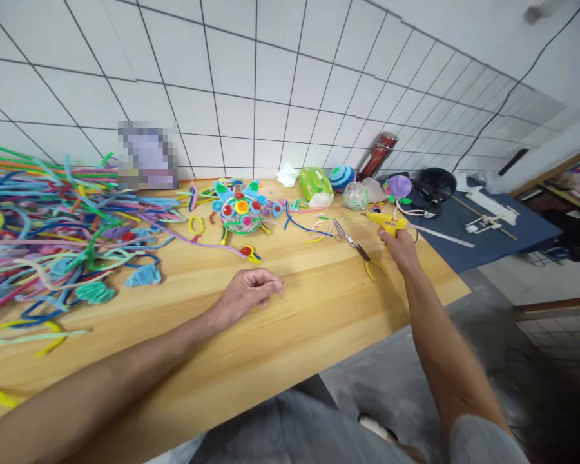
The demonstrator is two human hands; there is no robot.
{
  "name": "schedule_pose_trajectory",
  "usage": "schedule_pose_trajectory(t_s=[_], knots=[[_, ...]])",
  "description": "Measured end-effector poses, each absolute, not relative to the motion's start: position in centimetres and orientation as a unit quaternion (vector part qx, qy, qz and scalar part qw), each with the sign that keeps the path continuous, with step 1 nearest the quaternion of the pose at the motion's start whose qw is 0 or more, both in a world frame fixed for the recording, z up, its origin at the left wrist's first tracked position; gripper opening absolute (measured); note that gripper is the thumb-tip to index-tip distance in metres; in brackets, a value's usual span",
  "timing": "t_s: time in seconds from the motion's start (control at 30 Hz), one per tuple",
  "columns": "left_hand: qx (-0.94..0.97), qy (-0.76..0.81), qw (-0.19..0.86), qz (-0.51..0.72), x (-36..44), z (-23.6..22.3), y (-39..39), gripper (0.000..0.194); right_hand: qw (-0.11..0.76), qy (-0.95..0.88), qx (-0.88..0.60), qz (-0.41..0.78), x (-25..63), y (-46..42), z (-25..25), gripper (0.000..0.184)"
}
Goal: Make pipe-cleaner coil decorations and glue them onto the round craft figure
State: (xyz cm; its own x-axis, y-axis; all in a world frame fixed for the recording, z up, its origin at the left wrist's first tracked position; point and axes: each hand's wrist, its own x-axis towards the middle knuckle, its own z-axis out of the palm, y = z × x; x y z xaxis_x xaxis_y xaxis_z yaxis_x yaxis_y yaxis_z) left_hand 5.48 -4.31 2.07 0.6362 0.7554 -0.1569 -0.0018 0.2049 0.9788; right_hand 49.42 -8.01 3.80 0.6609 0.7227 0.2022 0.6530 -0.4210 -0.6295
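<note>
My right hand (pixel 400 247) is wrapped round the handle of a yellow hot glue gun (pixel 385 222) near the table's right end. Its nozzle points left. Just left of it lie pliers with yellow handles (pixel 373 265) and a pair of scissors (pixel 344 234). My left hand (pixel 254 288) is over the middle of the table, thumb and fingers closed together; anything between them is hidden. Beyond it are a small red and yellow pipe-cleaner piece (pixel 250 254) and a round ornament (pixel 241 209) covered with colourful pipe-cleaner flowers.
A large heap of pipe cleaners (pixel 53 238) covers the wooden table's left side. Along the tiled wall stand a green wrapped item (pixel 315 183), a blue striped ball (pixel 342 177) and a red-brown flask (pixel 381 154). A dark blue table (pixel 507 225) adjoins on the right.
</note>
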Motion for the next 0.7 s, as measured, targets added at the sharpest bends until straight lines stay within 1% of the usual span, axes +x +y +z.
schedule_pose_trajectory(t_s=[0.17,0.3,0.4,0.53,0.63,0.7], knots=[[0.477,0.306,0.762,0.313,5.0,1.2,-4.2,0.031,0.282,-0.355,-0.891,0.037,49.4,-7.3,2.0,0.044],[0.396,0.272,0.821,0.307,4.6,1.2,-3.6,0.030,0.249,-0.348,-0.904,0.015,49.2,-7.1,1.4,0.042],[0.384,0.263,0.832,0.303,4.6,1.0,-3.4,0.029,0.261,-0.369,-0.892,0.001,50.1,-7.7,1.2,0.037],[0.416,0.261,0.810,0.322,4.7,0.4,-3.6,0.024,0.270,-0.397,-0.877,-0.017,50.6,-10.4,1.8,0.036],[0.416,0.246,0.814,0.321,4.8,-0.1,-3.6,0.022,0.252,-0.411,-0.874,-0.058,48.8,-13.0,2.6,0.042],[0.417,0.231,0.821,0.313,4.9,-0.3,-3.6,0.023,0.258,-0.446,-0.854,-0.071,46.1,-14.2,3.2,0.043]])
